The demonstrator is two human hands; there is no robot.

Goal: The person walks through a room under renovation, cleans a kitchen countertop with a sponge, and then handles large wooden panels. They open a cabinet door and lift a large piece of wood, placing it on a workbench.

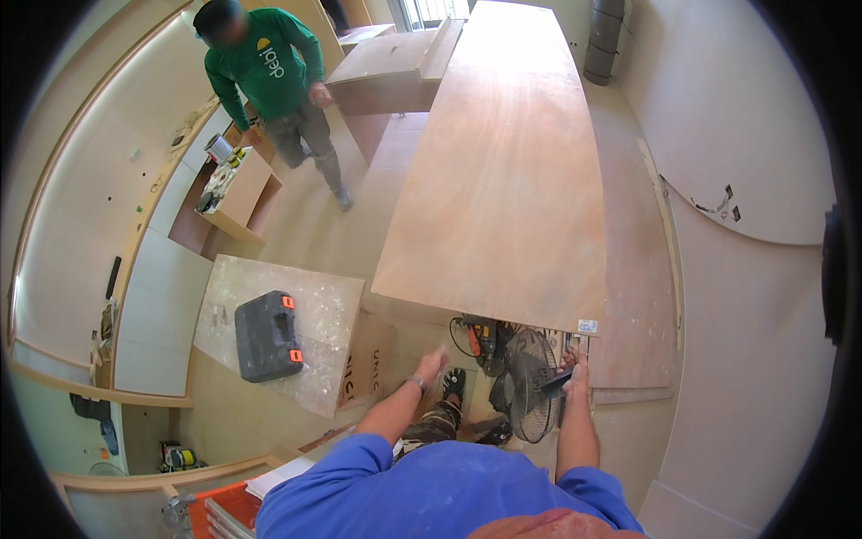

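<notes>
My right hand [577, 370] is closed round a dark, flat, blade-like thing [557, 383] beside the front corner of a long plywood sheet [494, 198]. What kind of thing it is, I cannot make out. Right next to that hand stands a black fan [528, 386] with a round wire cage, partly in front of the sheet's near edge. My left hand [432, 364] hangs in front of my body, left of the fan, with a watch or band on its wrist. No object shows in it, and its fingers are smeared by motion.
A black tool case [268, 336] with orange latches lies on a dusty board [215, 305] at left. Orange-and-black power tools [485, 344] sit under the sheet's near edge. Across the room a person in a green shirt [269, 63] stands near a small wooden cabinet [238, 193].
</notes>
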